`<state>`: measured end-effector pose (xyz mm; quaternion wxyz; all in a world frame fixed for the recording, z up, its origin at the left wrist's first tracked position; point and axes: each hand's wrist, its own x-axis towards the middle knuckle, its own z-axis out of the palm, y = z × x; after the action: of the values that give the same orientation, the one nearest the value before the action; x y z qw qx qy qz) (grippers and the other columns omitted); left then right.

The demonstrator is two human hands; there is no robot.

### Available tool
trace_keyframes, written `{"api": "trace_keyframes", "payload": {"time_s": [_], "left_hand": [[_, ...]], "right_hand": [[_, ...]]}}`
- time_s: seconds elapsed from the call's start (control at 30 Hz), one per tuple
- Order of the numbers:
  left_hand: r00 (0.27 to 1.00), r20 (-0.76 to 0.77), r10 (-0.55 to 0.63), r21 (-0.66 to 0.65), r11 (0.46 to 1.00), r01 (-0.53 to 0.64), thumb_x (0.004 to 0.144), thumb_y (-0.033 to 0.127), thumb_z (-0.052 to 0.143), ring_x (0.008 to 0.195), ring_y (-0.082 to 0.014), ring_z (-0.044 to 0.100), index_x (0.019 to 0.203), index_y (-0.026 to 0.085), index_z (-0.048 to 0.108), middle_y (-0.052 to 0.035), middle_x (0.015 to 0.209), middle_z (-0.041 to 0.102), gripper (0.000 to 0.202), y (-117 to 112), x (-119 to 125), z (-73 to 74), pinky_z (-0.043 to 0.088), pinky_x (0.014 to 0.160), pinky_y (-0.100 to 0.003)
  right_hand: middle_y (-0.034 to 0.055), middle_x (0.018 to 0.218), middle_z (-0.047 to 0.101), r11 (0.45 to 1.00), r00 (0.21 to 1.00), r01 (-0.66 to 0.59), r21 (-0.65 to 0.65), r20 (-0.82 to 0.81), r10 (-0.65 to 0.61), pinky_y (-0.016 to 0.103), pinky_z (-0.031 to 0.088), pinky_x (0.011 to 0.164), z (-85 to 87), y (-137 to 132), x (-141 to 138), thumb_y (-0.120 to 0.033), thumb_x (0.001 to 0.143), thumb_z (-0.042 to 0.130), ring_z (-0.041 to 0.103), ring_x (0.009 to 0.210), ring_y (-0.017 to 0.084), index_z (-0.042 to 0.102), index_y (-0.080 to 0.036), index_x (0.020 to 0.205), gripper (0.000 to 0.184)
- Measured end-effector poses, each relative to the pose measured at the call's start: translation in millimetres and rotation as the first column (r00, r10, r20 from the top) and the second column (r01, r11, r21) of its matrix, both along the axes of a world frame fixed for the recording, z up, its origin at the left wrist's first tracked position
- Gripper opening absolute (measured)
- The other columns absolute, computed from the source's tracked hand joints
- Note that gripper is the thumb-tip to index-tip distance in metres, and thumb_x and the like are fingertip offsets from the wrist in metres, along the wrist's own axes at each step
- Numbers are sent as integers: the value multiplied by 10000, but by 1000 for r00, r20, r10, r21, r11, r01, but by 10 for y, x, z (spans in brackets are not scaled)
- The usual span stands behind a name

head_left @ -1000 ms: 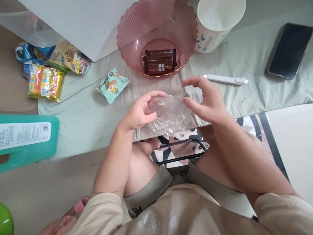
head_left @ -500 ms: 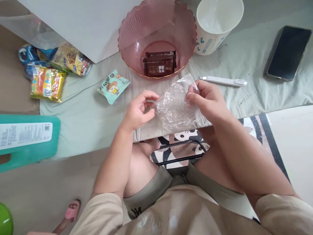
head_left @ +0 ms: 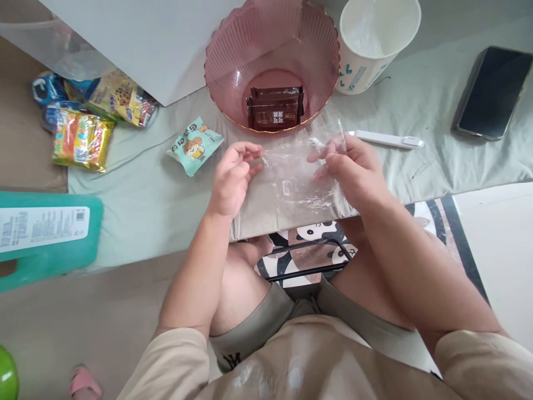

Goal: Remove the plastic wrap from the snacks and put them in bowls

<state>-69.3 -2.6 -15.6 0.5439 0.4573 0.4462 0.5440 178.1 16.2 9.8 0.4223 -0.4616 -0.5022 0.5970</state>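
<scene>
A crumpled clear plastic wrapper (head_left: 293, 178) is stretched between my two hands above the table's near edge. My left hand (head_left: 234, 176) pinches its left edge with curled fingers. My right hand (head_left: 350, 171) grips its right side, fingers closed on the film. Just beyond them stands a pink ribbed bowl (head_left: 233, 61) holding dark brown snack packets (head_left: 275, 106). A light blue snack packet (head_left: 192, 145) lies to the left of my left hand.
A white paper cup (head_left: 375, 41) stands right of the bowl, a white pen (head_left: 387, 139) beside my right hand, a dark phone (head_left: 493, 91) far right. Colourful snack packs (head_left: 83, 119) lie at the left, a teal container (head_left: 45, 233) below them.
My right hand closed on the wrapper and lifted it. Both hands have since pulled it out flatter and wider between them.
</scene>
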Motion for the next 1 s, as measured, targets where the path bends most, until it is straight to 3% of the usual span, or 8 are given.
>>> {"api": "trace_keyframes", "payload": {"time_s": [0.07, 0.17, 0.33, 0.53, 0.63, 0.77, 0.87, 1.0], "left_hand": [[989, 136, -62, -153, 985, 83, 714, 675, 801, 1224, -242, 682, 1188, 314, 655, -48, 1270, 698, 613, -32, 30, 64, 582, 978, -350], [966, 231, -112, -235, 958, 167, 675, 830, 736, 1287, -322, 678, 1329, 361, 559, -65, 1326, 683, 823, -91, 111, 173, 583, 989, -454], [948, 311, -68, -358, 915, 184, 682, 890, 669, 1229, -359, 701, 1269, 301, 600, -98, 1244, 723, 834, -183, 212, 252, 593, 926, -484], [900, 415, -135, -444, 833, 330, 625, 854, 709, 1106, -330, 725, 1345, 282, 578, -103, 1168, 759, 929, -252, 268, 293, 580, 806, -403], [885, 442, -148, -444, 821, 359, 590, 904, 685, 1193, -396, 698, 1247, 221, 654, -118, 1097, 776, 949, -266, 328, 305, 586, 899, -464], [884, 453, -117, -430, 840, 331, 634, 967, 598, 1377, -444, 603, 1211, 209, 684, -132, 1183, 773, 957, -269, 381, 294, 568, 1029, -532], [888, 441, -133, -407, 852, 330, 639, 874, 724, 1380, -415, 619, 1236, 206, 678, -144, 1289, 750, 897, -246, 370, 252, 576, 1056, -519], [957, 275, -91, -415, 887, 204, 670, 412, 913, 1217, -284, 737, 1159, 224, 686, -93, 1284, 771, 572, -191, 324, 184, 612, 1024, -407]], "right_hand": [[22, 882, 667, 1000, 998, -7, 11, -60, 8, 330, 573, 629, -8, -20, -1, -534, 798, 770, 693, 766, 180, 481, -247, 785, 408], [35, 910, 673, 999, 993, -43, -19, -109, 41, 353, 553, 597, -15, -42, 2, -635, 784, 746, 688, 738, 192, 459, -252, 792, 479], [48, 795, 628, 998, 996, -39, -57, -82, 35, 394, 509, 564, -13, -56, -10, -765, 759, 671, 655, 694, 226, 485, -268, 803, 533], [64, 746, 577, 994, 981, 91, -65, -168, -101, 435, 518, 622, -11, -36, -13, -702, 756, 634, 657, 804, 273, 527, -267, 780, 448], [49, 736, 544, 987, 977, 156, -39, -144, -160, 406, 511, 625, -66, -31, -46, -652, 821, 610, 640, 779, 244, 497, -254, 771, 417], [-7, 686, 481, 980, 982, 190, 61, -23, -188, 327, 459, 561, -128, -71, -92, -548, 886, 672, 546, 618, 151, 476, -253, 782, 369], [-16, 699, 559, 978, 977, 178, 111, 102, -189, 325, 490, 573, -109, -129, -93, -524, 927, 691, 591, 603, 151, 526, -270, 879, 307], [-7, 762, 689, 996, 987, 69, 53, 140, -76, 335, 535, 603, -54, -176, -79, -559, 904, 729, 635, 607, 159, 562, -284, 1007, 338]]}}
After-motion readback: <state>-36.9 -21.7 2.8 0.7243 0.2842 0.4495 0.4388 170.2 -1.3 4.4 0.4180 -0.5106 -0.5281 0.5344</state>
